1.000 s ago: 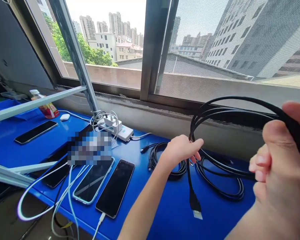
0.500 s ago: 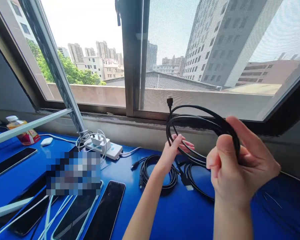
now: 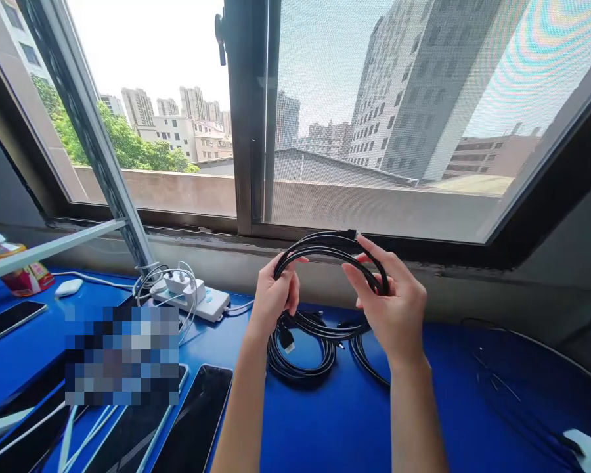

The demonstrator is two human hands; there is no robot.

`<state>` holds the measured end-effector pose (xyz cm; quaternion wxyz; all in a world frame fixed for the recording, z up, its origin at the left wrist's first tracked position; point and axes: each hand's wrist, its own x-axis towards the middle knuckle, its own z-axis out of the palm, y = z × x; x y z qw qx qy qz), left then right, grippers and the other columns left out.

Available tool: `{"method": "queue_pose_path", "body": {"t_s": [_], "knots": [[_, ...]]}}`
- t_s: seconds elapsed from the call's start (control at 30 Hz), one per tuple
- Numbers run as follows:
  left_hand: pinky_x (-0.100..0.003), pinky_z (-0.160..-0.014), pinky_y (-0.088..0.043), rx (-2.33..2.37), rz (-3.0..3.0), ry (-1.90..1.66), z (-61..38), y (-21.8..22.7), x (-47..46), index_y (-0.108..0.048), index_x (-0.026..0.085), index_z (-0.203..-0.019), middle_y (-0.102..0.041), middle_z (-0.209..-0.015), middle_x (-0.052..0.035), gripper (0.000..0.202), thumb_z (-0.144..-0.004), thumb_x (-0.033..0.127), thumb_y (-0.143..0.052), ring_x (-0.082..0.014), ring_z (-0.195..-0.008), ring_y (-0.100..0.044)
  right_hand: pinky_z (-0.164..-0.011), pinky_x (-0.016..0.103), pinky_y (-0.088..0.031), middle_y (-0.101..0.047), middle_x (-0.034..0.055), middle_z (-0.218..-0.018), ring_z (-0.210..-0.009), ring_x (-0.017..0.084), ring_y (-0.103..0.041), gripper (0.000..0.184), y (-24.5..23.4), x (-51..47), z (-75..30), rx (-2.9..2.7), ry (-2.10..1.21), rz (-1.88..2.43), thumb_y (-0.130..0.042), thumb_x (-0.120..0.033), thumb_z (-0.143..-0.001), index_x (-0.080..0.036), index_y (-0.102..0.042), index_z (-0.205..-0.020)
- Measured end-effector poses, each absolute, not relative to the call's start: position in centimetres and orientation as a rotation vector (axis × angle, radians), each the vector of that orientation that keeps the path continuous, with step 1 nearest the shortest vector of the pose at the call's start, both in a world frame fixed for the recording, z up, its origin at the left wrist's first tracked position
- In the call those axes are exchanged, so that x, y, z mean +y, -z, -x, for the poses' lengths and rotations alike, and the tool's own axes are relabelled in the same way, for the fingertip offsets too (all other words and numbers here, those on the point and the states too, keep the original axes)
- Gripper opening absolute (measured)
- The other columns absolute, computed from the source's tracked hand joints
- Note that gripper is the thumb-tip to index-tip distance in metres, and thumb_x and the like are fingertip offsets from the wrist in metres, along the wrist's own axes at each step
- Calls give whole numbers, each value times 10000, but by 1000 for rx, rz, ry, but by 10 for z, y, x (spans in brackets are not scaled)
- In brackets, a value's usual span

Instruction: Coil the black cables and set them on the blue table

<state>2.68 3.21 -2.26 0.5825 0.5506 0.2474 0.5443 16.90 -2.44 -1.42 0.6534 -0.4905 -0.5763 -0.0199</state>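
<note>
Both hands hold a loosely wound black cable [image 3: 320, 251] above the blue table, in front of the window sill. My left hand [image 3: 274, 289] is closed round the left side of the loops. On the right side, my right hand [image 3: 396, 299] grips the loops between thumb and fingers, its index fingertip by a cable end at the top. A black plug [image 3: 286, 337] with a pale tip shows below my left hand. Beneath the held loops lies a coiled black cable [image 3: 300, 380]. Beside it, another coiled black cable [image 3: 372, 364] is partly hidden by my right hand.
Several phones lie on the left of the blue table [image 3: 325, 433], beside a white power strip [image 3: 211, 304] with chargers. A metal shelf post [image 3: 106, 151] and crossbar stand at left. A bottle [image 3: 17, 269] is behind the crossbar. Thin dark wires [image 3: 502, 387] lie at right.
My right hand has moved away from the camera and left with the cable. My left hand, open before, has closed on the loops. The loose plug end that stuck up is now along the top.
</note>
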Motion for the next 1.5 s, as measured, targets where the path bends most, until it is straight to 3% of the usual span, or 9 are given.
{"method": "queue_pose_path", "body": {"t_s": [0.23, 0.43, 0.67, 0.8, 0.9, 1.07, 1.17, 1.27, 1.5], "knots": [[-161, -297, -144, 627, -1346, -1224, -18, 14, 24, -543, 177, -771, -358, -361, 120, 539, -606, 655, -732, -24, -257, -273, -395, 197, -408, -631, -7, -754, -437, 62, -429, 293, 16, -24, -160, -1239, 153, 1074, -687, -413, -805, -283, -719, -1066], [-178, -290, -131, 555, -1260, -1167, -19, 10, 20, -513, 183, -647, -340, -356, 87, 644, -683, 825, -471, -31, -257, -266, -354, 185, -359, -617, -9, -765, -380, 39, -427, 222, 18, -21, -166, -1246, 122, 1084, -657, -417, -831, -212, -685, -914], [-204, -313, -88, 584, -1220, -1150, -25, 8, 18, -407, 192, -501, -214, -346, 91, 529, -828, 597, -509, -19, -271, -204, -576, 225, -473, -611, 30, -845, -669, 116, -565, 189, 16, -20, -170, -1302, 334, 1111, -589, -386, -891, -204, -639, -888], [-195, -325, -69, 583, -1174, -1157, -25, 4, 14, -242, 206, -472, -161, -408, 93, 547, -884, 463, -494, -6, -319, -137, -544, 247, -475, -572, 69, -1007, -625, 103, -530, 278, 15, -20, -171, -1299, 332, 1135, -634, -448, -846, -203, -649, -976], [-184, -337, -90, 582, -1197, -1193, -25, 1, 9, -208, 198, -457, -163, -436, 88, 554, -896, 373, -497, -2, -348, -128, -541, 272, -501, -561, 78, -1079, -571, 86, -511, 359, 15, -21, -170, -1312, 299, 1188, -693, -432, -797, -215, -654, -1080], [-208, -361, -131, 549, -1280, -1225, -23, -1, 4, -193, 197, -421, -184, -411, 79, 583, -893, 321, -512, -15, -369, -134, -498, 274, -503, -592, 118, -1130, -658, 141, -604, 359, 14, -21, -169, -1247, 304, 1257, -675, -432, -786, -186, -693, -1048], [-219, -378, -147, 566, -1323, -1270, -21, 1, 5, -251, 193, -399, -200, -404, 81, 584, -828, 307, -631, -21, -383, -154, -465, 272, -470, -674, 109, -926, -671, 183, -636, 388, 11, -22, -171, -1228, 236, 1323, -688, -490, -737, -160, -721, -937], [-218, -396, -199, 613, -1265, -1355, -19, 2, 10, -332, 191, -390, -201, -402, 83, 531, -770, 224, -702, -35, -391, -223, -455, 299, -433, -642, 56, -668, -558, 180, -577, 400, 8, -27, -171, -1183, 173, 1392, -738, -553, -636, -181, -717, -781], [-221, -349, -132, 692, -1146, -1466, -18, 4, 19, -250, 183, -421, -170, -399, 81, 591, -833, 277, -663, -12, -348, -166, -440, 289, -300, -495, -7, -499, -463, 133, -419, 275, 0, -37, -156, -1089, -172, 1264, -789, -441, -560, -259, -594, -496]]}}
